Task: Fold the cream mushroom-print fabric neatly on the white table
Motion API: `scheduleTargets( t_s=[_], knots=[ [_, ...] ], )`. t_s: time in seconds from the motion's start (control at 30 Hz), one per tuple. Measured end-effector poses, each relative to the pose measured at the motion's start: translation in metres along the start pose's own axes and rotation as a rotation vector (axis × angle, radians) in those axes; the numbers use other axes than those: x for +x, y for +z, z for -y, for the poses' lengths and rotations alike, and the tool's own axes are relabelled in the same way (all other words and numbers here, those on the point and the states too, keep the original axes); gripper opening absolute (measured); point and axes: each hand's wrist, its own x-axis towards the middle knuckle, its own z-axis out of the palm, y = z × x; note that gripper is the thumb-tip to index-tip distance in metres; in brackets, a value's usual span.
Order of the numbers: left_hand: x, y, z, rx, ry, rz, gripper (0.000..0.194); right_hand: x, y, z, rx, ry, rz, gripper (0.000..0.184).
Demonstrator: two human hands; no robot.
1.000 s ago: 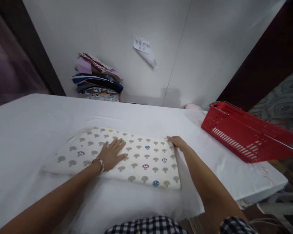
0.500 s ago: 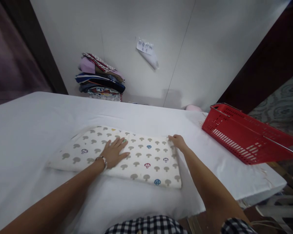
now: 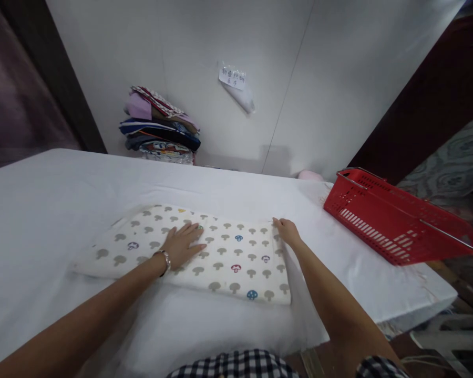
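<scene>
A folded white cloth (image 3: 224, 262) printed with grey and a few coloured mushrooms lies flat on the white-covered table. My left hand (image 3: 181, 245), with a silver bracelet at the wrist, rests palm down on its middle, fingers outstretched and holding nothing. At the cloth's far right corner, my right hand (image 3: 287, 231) has its fingers closed in a pinch on the edge. The fingertips there are partly hidden by the hand.
A red plastic basket (image 3: 394, 218) with metal handles stands at the table's right end. Several folded fabrics (image 3: 161, 126) are stacked by the back wall. A paper note (image 3: 232, 77) hangs on that wall, and a pink item (image 3: 309, 175) shows at the table's far edge.
The view has shifted slightly. My left hand stays flat on the cloth, and my right hand stays at its far right corner; the cloth keeps its shape.
</scene>
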Motion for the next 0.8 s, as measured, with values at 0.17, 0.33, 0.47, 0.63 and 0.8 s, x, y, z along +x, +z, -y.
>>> scheduleTargets(
  t_s=[0.17,0.33,0.47,0.63,0.8],
  knots=[
    [0.022,-0.017,-0.034,-0.007,0.065,-0.089,0.057,-0.013,0.003,-0.002,0.102,-0.062,-0.113,0.048],
    [0.062,-0.009,-0.094,-0.115,0.270,-0.102,0.054,-0.025,0.003,0.002,0.083,-0.162,-0.189,0.045],
    [0.090,0.000,-0.144,-0.238,0.391,-0.097,0.055,-0.030,0.002,0.005,0.063,-0.242,-0.200,0.041],
    [0.096,0.003,-0.170,-0.381,0.543,-0.124,0.023,-0.050,-0.001,0.005,0.219,-0.320,-0.086,0.036],
    [0.072,0.001,-0.160,-0.424,0.760,-0.123,0.016,-0.058,0.003,-0.018,0.617,-0.065,-0.022,0.037]
  ],
)
